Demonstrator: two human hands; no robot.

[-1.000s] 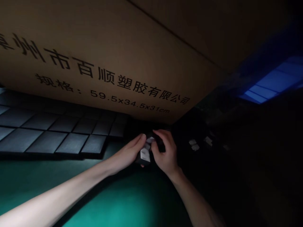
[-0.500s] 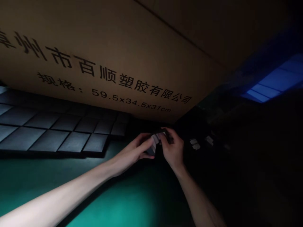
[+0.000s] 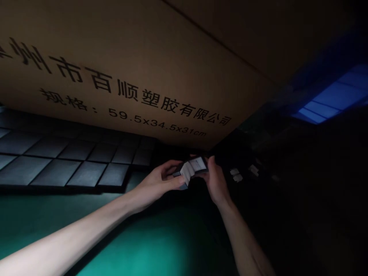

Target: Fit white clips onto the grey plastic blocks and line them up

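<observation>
In the middle of the view I hold a small dark box [image 3: 197, 165] with pale inner faces, tilted and apparently opened out. My left hand [image 3: 161, 182] is closed round its left end, with the thumb along the near side. At the other end my right hand [image 3: 217, 184] grips the edge, thumb up and fingers mostly hidden behind the box. Faint marks show on the pale panel, too small to read. To the left lie rows of dark square boxes [image 3: 86, 174], packed side by side.
A large printed cardboard carton [image 3: 138, 50] rises right behind my hands. Below is a green work surface [image 3: 138, 245]. Small pale pieces [image 3: 236, 175] lie in the dark to the right. A blue lit shape [image 3: 330, 103] shows at far right.
My right thumb has moved off the pale inside to the box's right edge. More of the pale panel now shows. The view has shifted slightly.
</observation>
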